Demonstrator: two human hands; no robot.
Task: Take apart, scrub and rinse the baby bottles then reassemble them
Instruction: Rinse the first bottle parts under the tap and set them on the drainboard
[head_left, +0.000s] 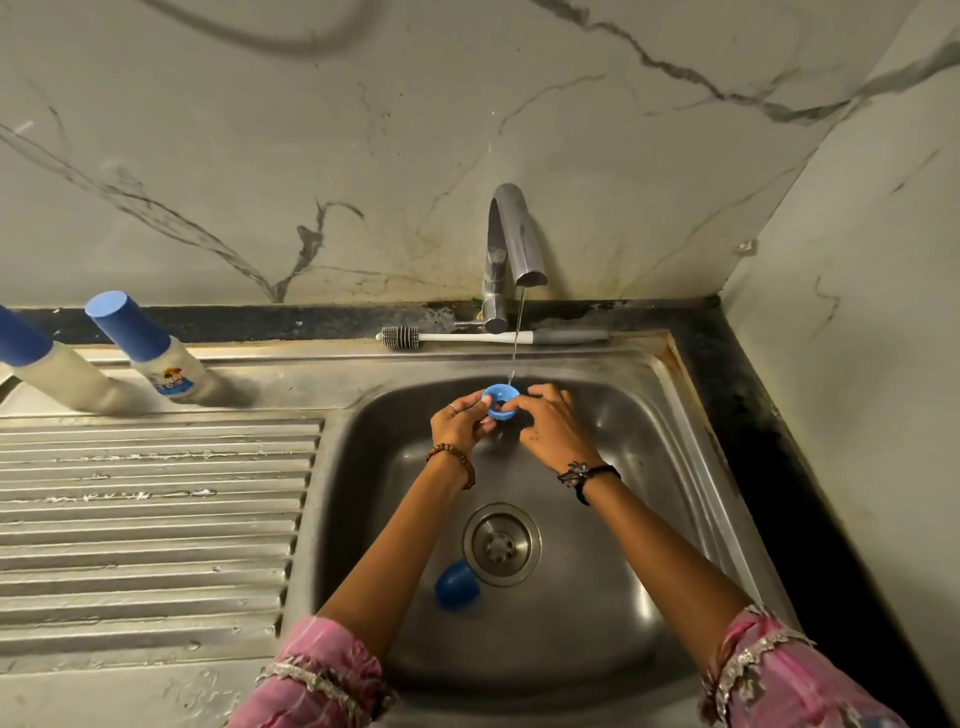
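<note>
A light blue bottle collar ring (501, 401) sits under the thin stream of water from the tap (511, 249). My left hand (460, 422) pinches its left side and my right hand (548, 423) holds its right side, both over the steel sink basin (649, 519). A dark blue bottle cap (456, 583) lies on the basin floor beside the drain (501, 544). Two milky baby bottles with blue caps stand on the drainboard at the back left, one (148, 353) whole in view, the other (47, 366) cut by the frame edge.
A white bottle brush (467, 336) with a grey handle lies along the sink's back rim behind the tap. The ribbed drainboard (150, 519) spreads to the left. Marble walls close in behind and to the right, above a dark counter strip (748, 415).
</note>
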